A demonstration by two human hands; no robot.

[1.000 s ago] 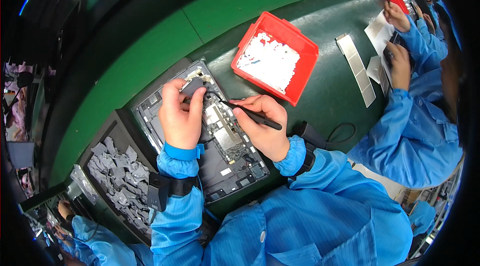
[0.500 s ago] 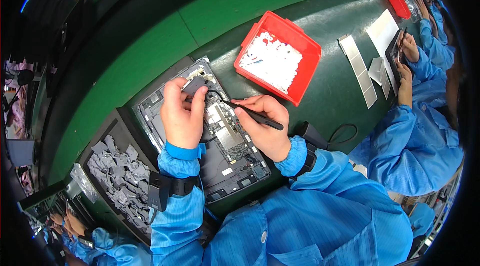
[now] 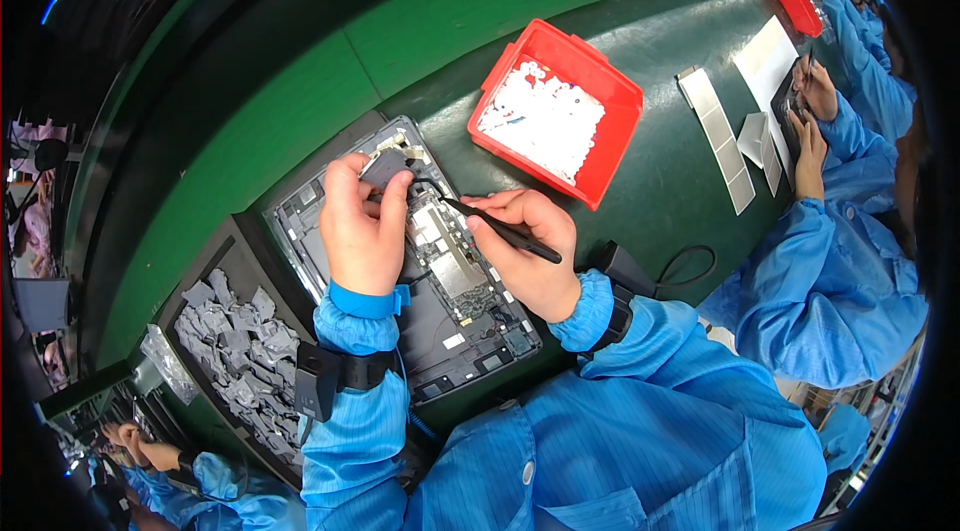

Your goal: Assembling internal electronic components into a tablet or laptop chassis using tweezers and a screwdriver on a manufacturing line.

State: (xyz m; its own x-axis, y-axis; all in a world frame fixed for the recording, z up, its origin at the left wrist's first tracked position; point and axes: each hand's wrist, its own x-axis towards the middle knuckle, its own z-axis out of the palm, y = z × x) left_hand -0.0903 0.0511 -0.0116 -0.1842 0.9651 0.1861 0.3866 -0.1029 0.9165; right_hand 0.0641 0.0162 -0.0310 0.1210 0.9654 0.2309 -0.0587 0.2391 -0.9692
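Observation:
An opened tablet [image 3: 425, 342] with a circuit board [image 3: 456, 273] and silvery shield plates lies tilted in front of me. My left hand [image 3: 362, 236] is closed over its upper part, pinching a small dark grey piece [image 3: 385, 169] between thumb and fingers. In my right hand [image 3: 535, 256] is a pair of black tweezers [image 3: 522, 242], gripped like a pen. Their tips point left to the tablet's upper edge, close to the grey piece and a thin black cable. Whether the tips touch the cable, I cannot tell.
A red bin [image 3: 622, 121] of small white pieces stands beyond my right hand. Left of the tablet is a dark tray [image 3: 225, 256] heaped with grey scraps [image 3: 240, 341]. Silvery sheets [image 3: 715, 136] lie at right, beside a co-worker's hands [image 3: 812, 136] on a dark device.
My hands have barely shifted; the grey piece has tipped slightly, and the tweezers stay at nearly the same spot. Co-workers' hands at right and far left have moved a little.

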